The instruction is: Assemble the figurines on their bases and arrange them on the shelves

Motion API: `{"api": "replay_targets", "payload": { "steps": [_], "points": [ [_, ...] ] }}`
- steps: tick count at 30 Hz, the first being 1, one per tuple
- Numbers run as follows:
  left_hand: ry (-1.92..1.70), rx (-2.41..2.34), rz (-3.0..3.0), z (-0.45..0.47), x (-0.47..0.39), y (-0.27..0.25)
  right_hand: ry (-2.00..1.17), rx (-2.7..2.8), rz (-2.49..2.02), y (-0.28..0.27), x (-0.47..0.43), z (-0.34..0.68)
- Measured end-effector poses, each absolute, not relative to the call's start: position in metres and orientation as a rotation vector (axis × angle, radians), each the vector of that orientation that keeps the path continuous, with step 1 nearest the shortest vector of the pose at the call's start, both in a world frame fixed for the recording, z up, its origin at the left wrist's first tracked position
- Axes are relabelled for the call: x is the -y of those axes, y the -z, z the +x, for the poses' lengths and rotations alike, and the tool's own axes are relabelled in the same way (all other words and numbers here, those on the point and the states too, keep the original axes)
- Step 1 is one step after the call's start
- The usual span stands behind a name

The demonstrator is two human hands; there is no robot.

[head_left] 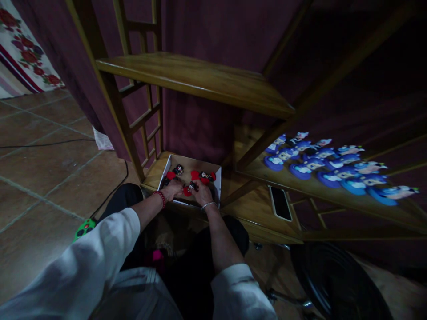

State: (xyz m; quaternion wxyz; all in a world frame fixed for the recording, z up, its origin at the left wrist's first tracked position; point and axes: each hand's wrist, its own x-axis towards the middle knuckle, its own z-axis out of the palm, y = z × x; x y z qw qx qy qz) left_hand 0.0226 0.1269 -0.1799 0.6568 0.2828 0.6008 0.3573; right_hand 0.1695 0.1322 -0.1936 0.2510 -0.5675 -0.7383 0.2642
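A shallow white cardboard box (218, 178) sits on the low shelf in front of my knees, with several small black-white-and-red figurines inside. My right hand (203, 194), with a thin bracelet at the wrist, is closed on one figurine (192, 187) over the front of the box. Beside it, my left hand (172, 190) has its fingers curled in near that figurine's red base; what they grip is too small and dim to make out. Another figurine (178, 169) lies toward the box's back left, and more figurines (205, 176) lie at the back right.
Several blue-based figurines (307, 168) stand in rows on the raised shelf to the right. A phone (280, 203) lies on the lower shelf. Above the box juts a wooden shelf board (196, 80). A black round stool (336, 284) and a green object (85, 229) are at floor level.
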Motion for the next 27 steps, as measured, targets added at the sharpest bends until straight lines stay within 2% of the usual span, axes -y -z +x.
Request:
{"api": "replay_targets", "payload": {
  "steps": [12,27],
  "points": [
    [-0.719,-1.355,0.571,0.029,-0.124,0.17,-0.753,1.957,-1.632,0.194,-0.131,0.171],
    [-0.868,-1.2,0.409,0.024,-0.115,0.152,-0.902,1.703,-1.445,0.181,-0.123,0.173]
  ]
}}
